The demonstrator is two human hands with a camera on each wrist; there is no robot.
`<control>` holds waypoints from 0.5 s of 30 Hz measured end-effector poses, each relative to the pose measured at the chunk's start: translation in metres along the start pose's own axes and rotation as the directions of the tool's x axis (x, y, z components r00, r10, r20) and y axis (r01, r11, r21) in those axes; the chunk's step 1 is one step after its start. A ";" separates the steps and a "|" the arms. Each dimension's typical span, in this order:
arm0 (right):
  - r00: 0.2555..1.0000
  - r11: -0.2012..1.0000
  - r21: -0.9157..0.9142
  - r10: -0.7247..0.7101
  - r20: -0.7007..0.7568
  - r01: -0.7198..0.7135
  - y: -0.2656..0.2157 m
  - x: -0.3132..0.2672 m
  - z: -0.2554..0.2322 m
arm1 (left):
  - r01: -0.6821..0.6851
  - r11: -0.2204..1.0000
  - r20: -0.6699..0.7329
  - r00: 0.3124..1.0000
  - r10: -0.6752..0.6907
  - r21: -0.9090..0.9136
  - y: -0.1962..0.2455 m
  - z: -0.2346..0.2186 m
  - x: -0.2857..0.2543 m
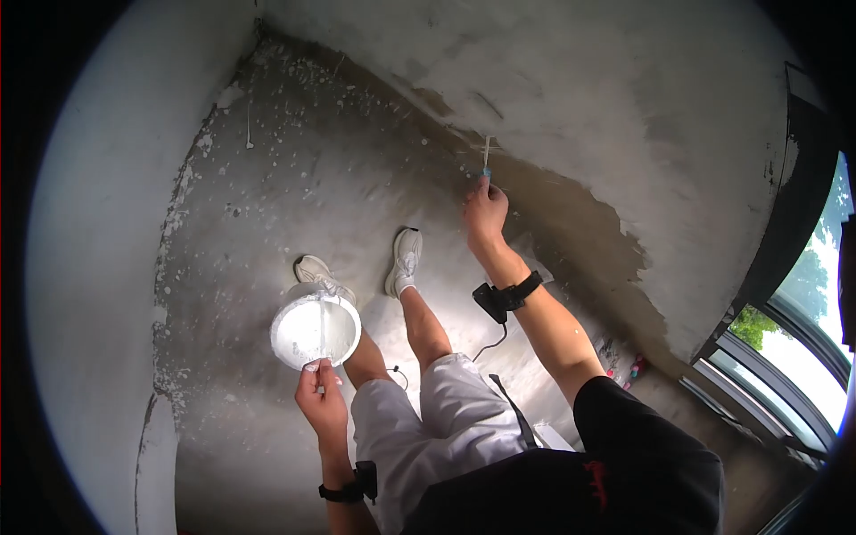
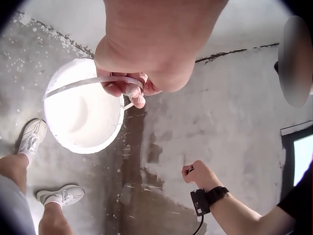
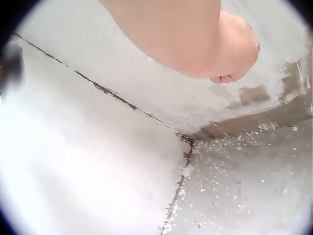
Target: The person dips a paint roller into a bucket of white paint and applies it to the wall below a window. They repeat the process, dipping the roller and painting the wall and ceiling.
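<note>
Plainly, the likeliest mishap is a tipped bucket [image 1: 340, 335]: it hangs above the floor [image 1: 241, 196], over one shoe [image 1: 314, 267], with the left hand [image 1: 323, 403] curled round its handle [image 2: 73, 87]. Should that hold roll or slacken, whatever is inside could slop onto foot or floor. The right hand [image 1: 486, 214] grips a thin tool [image 1: 487, 160] at the patchy wall [image 1: 624, 116]; whether its tip touches cannot be told. Pressing too hard there might gouge the coating, and the dangling cable [image 1: 493, 343] might snag.
</note>
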State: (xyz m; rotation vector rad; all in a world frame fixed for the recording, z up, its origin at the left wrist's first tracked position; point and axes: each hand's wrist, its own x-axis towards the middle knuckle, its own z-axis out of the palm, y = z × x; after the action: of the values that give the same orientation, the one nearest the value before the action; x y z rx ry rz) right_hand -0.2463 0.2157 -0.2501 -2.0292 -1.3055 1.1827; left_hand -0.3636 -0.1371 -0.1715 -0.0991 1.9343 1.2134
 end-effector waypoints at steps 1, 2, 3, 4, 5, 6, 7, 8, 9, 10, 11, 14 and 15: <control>0.996 0.987 0.141 0.066 0.066 -0.075 -0.020 -0.018 -0.009 | -0.025 1.000 0.022 0.999 0.025 0.001 -0.002 0.000 0.000; 0.996 0.988 0.140 0.063 0.066 -0.072 -0.035 -0.032 -0.017 | -0.025 1.000 0.021 0.999 0.026 -0.002 -0.003 0.000 0.000; 0.996 0.985 0.155 0.067 0.059 -0.076 -0.048 -0.043 -0.025 | -0.036 0.999 0.029 0.999 0.036 -0.004 -0.004 0.001 0.000; 0.996 0.983 0.167 0.072 0.050 -0.080 -0.060 -0.053 -0.033 | -0.044 0.999 0.038 0.998 0.044 -0.006 -0.004 0.002 -0.001; 0.996 0.984 0.164 0.069 0.050 -0.077 -0.069 -0.061 -0.042 | -0.042 0.999 0.038 0.998 0.043 -0.010 -0.003 0.003 -0.001; 0.995 0.978 0.198 0.054 0.082 -0.069 -0.078 -0.068 -0.051 | -0.024 1.000 0.028 0.999 0.024 -0.001 0.000 0.004 -0.002; 0.993 0.971 0.231 0.040 0.113 -0.065 -0.088 -0.075 -0.057 | -0.005 1.000 0.020 1.000 0.004 0.011 0.004 0.004 -0.001; 0.993 0.959 0.275 0.036 0.110 -0.065 -0.098 -0.084 -0.063 | -0.003 1.000 0.021 1.000 0.003 0.006 0.005 0.004 -0.001; 0.993 0.954 0.295 0.021 0.114 -0.054 -0.105 -0.089 -0.071 | -0.003 1.000 0.016 1.000 0.003 0.009 0.007 0.005 -0.001; 0.993 0.948 0.316 0.006 0.119 -0.044 -0.108 -0.095 -0.077 | -0.005 1.000 0.011 1.000 0.005 0.014 0.007 0.007 -0.001; 0.993 0.948 0.315 0.004 0.118 -0.041 -0.111 -0.103 -0.080 | -0.006 1.000 0.012 1.000 0.005 0.011 0.006 0.007 0.000; 0.998 0.945 0.325 -0.037 0.059 0.016 -0.115 -0.112 -0.085 | -0.025 0.999 0.021 0.999 0.026 -0.027 0.003 0.011 0.001; 0.999 0.945 0.325 -0.034 0.039 0.020 -0.112 -0.112 -0.082 | -0.021 1.000 0.017 1.000 0.021 -0.006 0.006 0.012 0.001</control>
State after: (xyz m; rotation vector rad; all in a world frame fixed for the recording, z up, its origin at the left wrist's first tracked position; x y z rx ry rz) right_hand -0.2544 0.1724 -0.0775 -1.7512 -1.0709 1.3387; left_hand -0.3601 -0.1245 -0.1703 -0.0718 1.9216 1.2304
